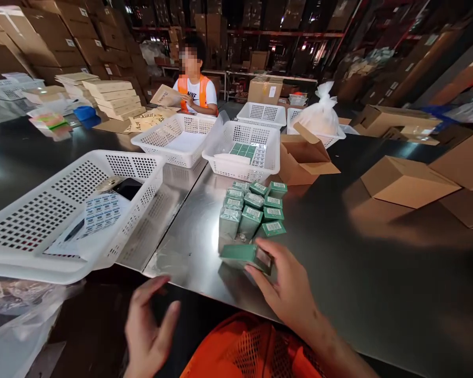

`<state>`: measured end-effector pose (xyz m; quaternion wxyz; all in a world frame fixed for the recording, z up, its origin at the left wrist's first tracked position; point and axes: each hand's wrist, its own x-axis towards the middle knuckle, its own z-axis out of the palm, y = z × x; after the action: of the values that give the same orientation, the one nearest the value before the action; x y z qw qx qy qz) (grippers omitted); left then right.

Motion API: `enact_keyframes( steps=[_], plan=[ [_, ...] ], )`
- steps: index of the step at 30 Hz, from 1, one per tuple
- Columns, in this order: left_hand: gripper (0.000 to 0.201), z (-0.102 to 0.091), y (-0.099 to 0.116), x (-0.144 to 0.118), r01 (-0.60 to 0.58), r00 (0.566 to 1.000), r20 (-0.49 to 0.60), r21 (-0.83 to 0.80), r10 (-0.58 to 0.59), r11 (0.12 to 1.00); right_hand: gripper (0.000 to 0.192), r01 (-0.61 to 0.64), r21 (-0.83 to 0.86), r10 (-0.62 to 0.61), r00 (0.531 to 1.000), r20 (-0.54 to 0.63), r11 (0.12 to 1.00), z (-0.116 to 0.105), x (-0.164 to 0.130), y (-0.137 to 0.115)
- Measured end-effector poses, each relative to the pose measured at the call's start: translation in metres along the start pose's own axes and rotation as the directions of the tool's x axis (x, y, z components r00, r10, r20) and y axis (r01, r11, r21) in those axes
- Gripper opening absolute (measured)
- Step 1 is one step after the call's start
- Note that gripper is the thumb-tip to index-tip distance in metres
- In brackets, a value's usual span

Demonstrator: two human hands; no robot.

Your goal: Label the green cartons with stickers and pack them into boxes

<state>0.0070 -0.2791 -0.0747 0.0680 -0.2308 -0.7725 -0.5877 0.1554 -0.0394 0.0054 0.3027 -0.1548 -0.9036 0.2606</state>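
White basket holds green boxes.

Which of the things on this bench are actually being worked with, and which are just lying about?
In hand:
- green box, in the grip of the right hand
- cluster of green boxes just beyond it
- left hand, open, holding nothing

Lying about:
- near white basket with label sheets
- open cardboard box
- tied plastic bag
- closed carton
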Motion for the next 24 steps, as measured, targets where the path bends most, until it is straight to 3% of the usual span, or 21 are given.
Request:
enact_keyframes(
  steps=[2,3,5,8,10,12,15,17,20,22,23,24],
  plan=[
    [0.043,0.033,0.026,-0.001,0.100,0.984,0.161,-0.178,-0.071,0.979,0.053,-0.142,0.212,0.153,0.988,-0.035,0.967,-0.009,-0.017,0.002],
    [0.046,0.047,0.039,-0.001,0.186,0.964,0.238,-0.272,-0.121,0.944,0.051,-0.187,0.315,0.210,0.977,-0.041,0.931,-0.012,-0.026,0.003],
    [0.056,0.070,0.067,-0.001,0.372,0.897,0.387,-0.408,-0.211,0.834,0.036,-0.231,0.489,0.289,0.956,-0.045,0.841,-0.015,-0.045,0.007],
    [0.055,0.087,0.097,-0.007,0.554,0.770,0.583,-0.411,-0.258,0.724,0.024,-0.294,0.601,0.371,0.929,-0.005,0.743,-0.019,-0.070,0.014],
    [0.047,0.092,0.105,-0.012,0.572,0.731,0.629,-0.354,-0.264,0.740,0.031,-0.347,0.562,0.344,0.932,0.116,0.750,-0.025,-0.082,0.020],
    [0.052,0.097,0.103,-0.013,0.566,0.727,0.627,-0.315,-0.281,0.762,0.038,-0.347,0.453,0.281,0.937,0.207,0.822,-0.037,-0.084,0.029],
    [0.066,0.104,0.087,-0.003,0.556,0.705,0.635,-0.217,-0.317,0.802,0.045,-0.208,0.182,0.193,0.977,0.094,0.961,-0.057,-0.061,0.044],
    [0.067,0.107,0.074,0.008,0.476,0.705,0.637,-0.100,-0.312,0.874,0.050,-0.039,-0.039,0.039,0.999,0.001,0.998,-0.066,-0.027,0.052],
    [0.066,0.107,0.062,0.019,0.163,0.788,0.568,0.180,-0.238,0.970,0.058,0.273,-0.274,-0.236,0.958,0.160,0.922,-0.068,0.029,0.059],
    [0.064,0.104,0.059,0.018,-0.102,0.844,0.527,0.341,-0.100,0.934,0.052,0.395,-0.357,-0.297,0.907,0.299,0.846,-0.065,0.052,0.060],
    [0.064,0.102,0.059,0.015,-0.225,0.840,0.543,0.375,-0.016,0.899,0.045,0.418,-0.381,-0.295,0.892,0.342,0.824,-0.064,0.056,0.062],
    [0.066,0.100,0.058,0.010,-0.334,0.809,0.585,0.372,0.061,0.866,0.038,0.422,-0.390,-0.285,0.888,0.362,0.819,-0.063,0.054,0.063]
  ],
)
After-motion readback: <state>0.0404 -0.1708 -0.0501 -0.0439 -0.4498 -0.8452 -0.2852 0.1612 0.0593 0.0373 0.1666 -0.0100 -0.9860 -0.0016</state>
